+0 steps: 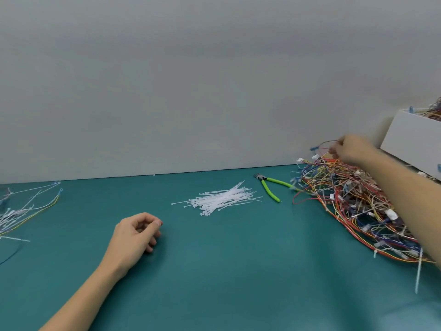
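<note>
Hands well apart. Right hand point(350, 151): reaches out at 2 o'clock, blurred, fingertips hard to make out, seems to pinch a thin dark wire point(328, 142) raised in a loop just above the wire pile point(358, 201). Left hand point(137, 235): rests at 7 o'clock on the teal worktop point(214, 271), fingers loosely curled, grips nothing.

Hidden: part of the pile under the right forearm.

White box point(415, 137) at 2 o'clock: cut off by the right edge, with wires poking over its rim.

Bundled wires point(23, 211) at 9 o'clock: cut off by the left edge.

Pinched wire: slim, dark to reddish, exact colour lost in blur.

Pile: tangled red, orange, yellow and blue strands with small white connectors.

White cable ties point(224, 199) near centre. Green-handled cutters point(270, 187) between ties and pile.
</note>
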The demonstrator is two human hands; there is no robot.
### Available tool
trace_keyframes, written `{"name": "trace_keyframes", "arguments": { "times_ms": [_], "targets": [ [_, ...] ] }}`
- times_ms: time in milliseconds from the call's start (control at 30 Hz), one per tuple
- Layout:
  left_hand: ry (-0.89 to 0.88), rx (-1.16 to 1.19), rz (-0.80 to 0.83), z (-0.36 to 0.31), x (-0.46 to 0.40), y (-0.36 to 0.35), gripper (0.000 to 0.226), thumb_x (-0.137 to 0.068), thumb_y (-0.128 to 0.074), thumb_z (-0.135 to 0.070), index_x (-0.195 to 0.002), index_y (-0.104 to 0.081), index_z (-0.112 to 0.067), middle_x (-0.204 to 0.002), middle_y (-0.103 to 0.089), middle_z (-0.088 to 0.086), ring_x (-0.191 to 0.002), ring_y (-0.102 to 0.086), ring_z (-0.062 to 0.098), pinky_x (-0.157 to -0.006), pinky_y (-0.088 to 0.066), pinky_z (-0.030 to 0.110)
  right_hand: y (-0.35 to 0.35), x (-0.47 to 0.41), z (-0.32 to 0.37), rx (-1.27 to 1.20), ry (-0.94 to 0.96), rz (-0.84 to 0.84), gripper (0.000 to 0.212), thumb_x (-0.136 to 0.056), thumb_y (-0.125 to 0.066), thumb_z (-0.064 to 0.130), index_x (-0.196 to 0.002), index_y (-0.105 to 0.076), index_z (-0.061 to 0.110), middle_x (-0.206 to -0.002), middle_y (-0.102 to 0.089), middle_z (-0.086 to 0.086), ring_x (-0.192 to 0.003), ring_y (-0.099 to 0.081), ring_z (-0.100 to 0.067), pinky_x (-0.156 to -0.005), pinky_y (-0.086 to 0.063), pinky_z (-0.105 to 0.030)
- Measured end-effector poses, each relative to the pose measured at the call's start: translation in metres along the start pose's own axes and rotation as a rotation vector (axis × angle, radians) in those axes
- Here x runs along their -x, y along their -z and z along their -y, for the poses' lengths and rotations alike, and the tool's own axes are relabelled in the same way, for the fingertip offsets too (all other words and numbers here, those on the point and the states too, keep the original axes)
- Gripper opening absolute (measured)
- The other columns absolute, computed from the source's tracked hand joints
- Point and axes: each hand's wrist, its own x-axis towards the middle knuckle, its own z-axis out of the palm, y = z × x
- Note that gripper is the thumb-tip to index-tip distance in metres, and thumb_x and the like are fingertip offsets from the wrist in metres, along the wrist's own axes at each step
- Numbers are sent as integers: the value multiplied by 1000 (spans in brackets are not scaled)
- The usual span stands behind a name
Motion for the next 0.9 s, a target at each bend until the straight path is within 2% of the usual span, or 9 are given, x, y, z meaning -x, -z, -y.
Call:
{"name": "trace_keyframes", "arguments": {
  "times_ms": [133, 300, 367, 433, 500, 567, 633, 733, 900],
  "targets": [
    [8, 21, 7, 2, 0, 0, 17, -97, -69, -18, -81, -75, -23, -72, -72, 9, -56, -62, 14, -49, -53, 28, 2, 7, 12, -6, 60, 87, 33, -105, -56, 27, -90, -71, 1, -69, -64, -12, -61, -54, -25, -56, -36, -30],
    [1, 43, 7, 4, 0, 1, 16, -97, -69, -18, -83, -76, -22, -73, -72, 9, -57, -62, 15, -50, -54, 29, -4, 24, 6, 69, 62, 186, 64, -100, -50, 63, -85, -64, 3, -75, -62, -11, -73, -59, -26, -68, -42, -34],
    [0, 46, 14, 4, -1, 1, 16, -97, -69, -19, -82, -75, -22, -73, -72, 9, -57, -62, 15, -50, -54, 28, 1, 23, -1, 39, 23, 187, 59, -104, -48, 54, -89, -68, 0, -80, -72, -16, -75, -66, -30, -69, -48, -35],
    [5, 53, 17, 4, -2, 0, 16, -97, -69, -19, -82, -75, -22, -73, -71, 9, -57, -62, 15, -49, -53, 29, 4, 19, -9, 12, -9, 142, 28, -106, -56, 19, -105, -71, -4, -97, -76, -23, -84, -72, -34, -75, -57, -42],
    [10, 52, 22, 3, -3, -1, 16, -97, -69, -18, -82, -75, -21, -74, -72, 10, -58, -62, 15, -49, -53, 30, 2, 22, -13, 4, -19, 188, 16, -103, -53, 2, -101, -70, 1, -87, -77, -20, -74, -71, -28, -62, -54, -35],
    [16, 54, 22, 2, -2, -1, 16, -97, -69, -18, -82, -76, -21, -73, -72, 10, -58, -62, 16, -49, -53, 30, -6, 23, -15, -49, 2, 232, 24, -107, -49, 12, -90, -63, 2, -71, -73, -17, -63, -67, -27, -53, -40, -29],
    [17, 57, 21, 1, -1, -1, 15, -97, -69, -19, -83, -76, -22, -73, -72, 9, -58, -62, 15, -49, -53, 29, -14, 23, -13, -36, 8, 216, 30, -106, -52, 17, -91, -65, -5, -75, -74, -24, -56, -61, -22, -54, -39, -30],
    [14, 56, 18, 1, -2, 0, 16, -97, -69, -19, -82, -76, -23, -73, -72, 8, -57, -62, 15, -49, -53, 29, -18, 22, -8, 160, 46, 144, 21, -94, -57, 2, -103, -75, -6, -94, -74, -28, -80, -68, -33, -74, -56, -39],
    [19, 48, 26, 1, -1, -1, 20, -97, -69, -19, -79, -75, -24, -73, -72, 8, -57, -62, 15, -49, -53, 28, 17, 26, 16, 228, 108, -211, 31, -99, -48, 5, -114, -75, 5, -113, -71, -29, -105, -65, -47, -90, -54, -49]
  ]
}}
